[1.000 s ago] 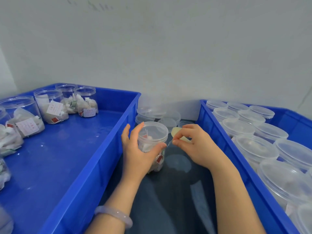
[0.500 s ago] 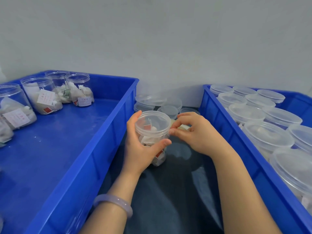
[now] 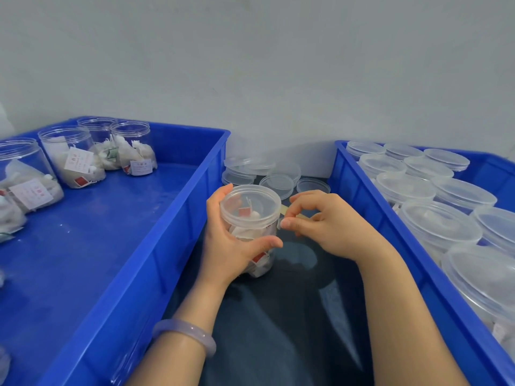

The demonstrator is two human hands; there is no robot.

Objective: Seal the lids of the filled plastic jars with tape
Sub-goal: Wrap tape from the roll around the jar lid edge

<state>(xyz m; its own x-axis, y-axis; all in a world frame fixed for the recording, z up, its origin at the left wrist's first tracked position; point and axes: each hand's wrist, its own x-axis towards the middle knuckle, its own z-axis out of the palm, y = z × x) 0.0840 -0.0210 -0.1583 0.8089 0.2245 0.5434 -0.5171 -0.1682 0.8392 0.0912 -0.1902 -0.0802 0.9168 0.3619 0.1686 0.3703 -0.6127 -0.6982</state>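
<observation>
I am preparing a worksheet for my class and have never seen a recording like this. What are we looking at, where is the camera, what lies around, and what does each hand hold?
There is no machine here. These are a person's two bare hands, filmed by one wide-angle camera worn on the head, looking forward and down, so every picture shows the wearer's own view.

The left hand grips a clear plastic jar with its lid on, filled with white packets. The right hand pinches a pale strip of tape at the lid's edge.

Below is a dark surface between two blue crates. The left crate holds filled jars, and the right crate holds many lidded jars. Loose lids lie behind the hands.
</observation>
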